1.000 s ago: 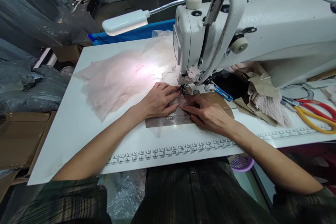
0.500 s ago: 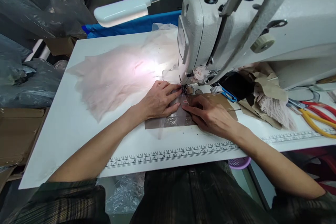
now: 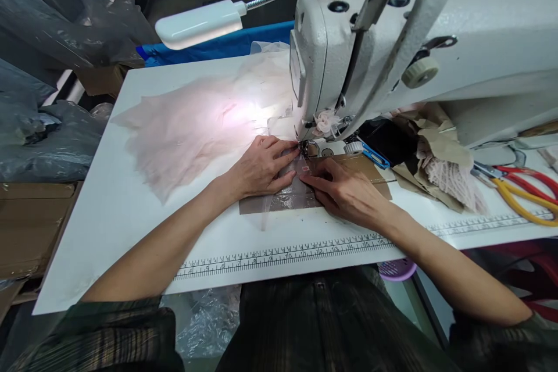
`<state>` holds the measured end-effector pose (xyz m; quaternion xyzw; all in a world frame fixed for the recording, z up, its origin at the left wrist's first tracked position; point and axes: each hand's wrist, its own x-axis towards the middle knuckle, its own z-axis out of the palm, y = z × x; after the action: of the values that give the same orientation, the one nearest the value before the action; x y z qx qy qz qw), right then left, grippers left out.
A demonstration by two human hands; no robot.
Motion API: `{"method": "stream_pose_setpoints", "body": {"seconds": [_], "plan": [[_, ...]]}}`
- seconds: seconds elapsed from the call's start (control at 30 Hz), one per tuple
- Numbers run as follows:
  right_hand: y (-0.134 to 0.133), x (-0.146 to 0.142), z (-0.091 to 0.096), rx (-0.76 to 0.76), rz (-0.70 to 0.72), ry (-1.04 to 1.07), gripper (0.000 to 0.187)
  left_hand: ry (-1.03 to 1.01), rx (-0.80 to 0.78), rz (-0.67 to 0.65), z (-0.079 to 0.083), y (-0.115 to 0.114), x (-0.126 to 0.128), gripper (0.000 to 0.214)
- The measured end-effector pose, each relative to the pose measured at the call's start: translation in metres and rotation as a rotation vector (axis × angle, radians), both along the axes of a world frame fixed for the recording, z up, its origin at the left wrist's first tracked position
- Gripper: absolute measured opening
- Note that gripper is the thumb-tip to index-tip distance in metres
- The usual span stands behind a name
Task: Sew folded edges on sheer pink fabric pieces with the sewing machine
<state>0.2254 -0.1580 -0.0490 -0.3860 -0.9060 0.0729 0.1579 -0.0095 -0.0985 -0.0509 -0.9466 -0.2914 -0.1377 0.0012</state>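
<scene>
My left hand point(image 3: 265, 166) lies flat with its fingers apart, fingertips beside the presser foot point(image 3: 304, 148) of the white sewing machine point(image 3: 320, 58). Under those fingers is a strip of sheer pale fabric point(image 3: 296, 190), with a small pinkish-red mark on it. My right hand point(image 3: 346, 190) has thumb and forefinger pinched together at the strip's right edge, just in front of the foot. A brown cardboard piece point(image 3: 253, 205) lies beneath the fabric. The needle point is too small to make out.
Pale pink tulle point(image 3: 183, 128) spreads over the table's left side under a lamp point(image 3: 200, 23). To the right lie a blue clip-like tool point(image 3: 375, 156), crumpled brown paper point(image 3: 449, 151) and scissors with red and yellow handles point(image 3: 523, 197). A printed ruler point(image 3: 288, 257) runs along the front edge.
The view has shifted slightly, so the machine and right-hand items appear a little farther left. Both hands keep nearly the same pose at the presser foot.
</scene>
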Motion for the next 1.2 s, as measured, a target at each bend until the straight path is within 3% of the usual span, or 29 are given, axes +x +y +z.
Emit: {"method": "stream_pose_setpoints", "body": {"seconds": [1.2], "plan": [[0.003,0.004,-0.01,0.047,0.004,0.098,0.033,0.028,0.039,0.103,0.0,-0.011,0.009,0.041]]}}
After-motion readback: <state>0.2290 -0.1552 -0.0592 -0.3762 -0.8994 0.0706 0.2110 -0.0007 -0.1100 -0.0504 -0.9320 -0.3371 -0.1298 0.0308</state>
